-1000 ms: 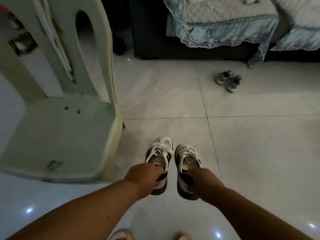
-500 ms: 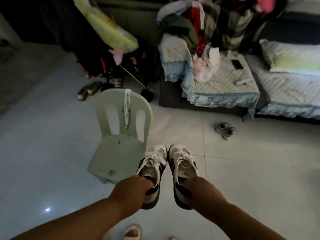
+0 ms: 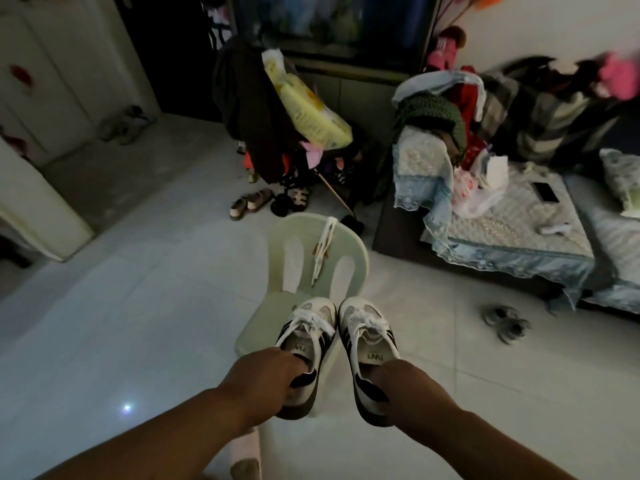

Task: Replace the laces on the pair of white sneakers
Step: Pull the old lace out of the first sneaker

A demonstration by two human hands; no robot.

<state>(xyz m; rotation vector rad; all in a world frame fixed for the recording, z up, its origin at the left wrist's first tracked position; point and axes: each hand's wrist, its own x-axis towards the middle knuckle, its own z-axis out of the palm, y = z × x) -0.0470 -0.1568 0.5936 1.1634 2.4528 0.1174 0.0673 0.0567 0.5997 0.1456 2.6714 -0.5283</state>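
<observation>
Two white sneakers with black stripes and tied white laces hang in the air in front of me, toes pointing away. My left hand (image 3: 265, 379) grips the heel of the left sneaker (image 3: 306, 341). My right hand (image 3: 403, 379) grips the heel of the right sneaker (image 3: 365, 341). Both shoes hover above the front of a pale green plastic chair (image 3: 277, 317). A bundle of white laces (image 3: 323, 247) is draped over the chair's backrest.
Tiled floor (image 3: 138, 306) surrounds the chair. A small grey pair of shoes (image 3: 505, 322) lies at the right, sandals (image 3: 251, 202) behind the chair. A low bed (image 3: 512, 237) with lace cover and piled clothes stands at the right; a loaded stroller (image 3: 287, 133) at the back.
My view has lifted and pulled back, so the chair looks smaller and farther and more of the room shows. Both hands still hold the sneakers side by side.
</observation>
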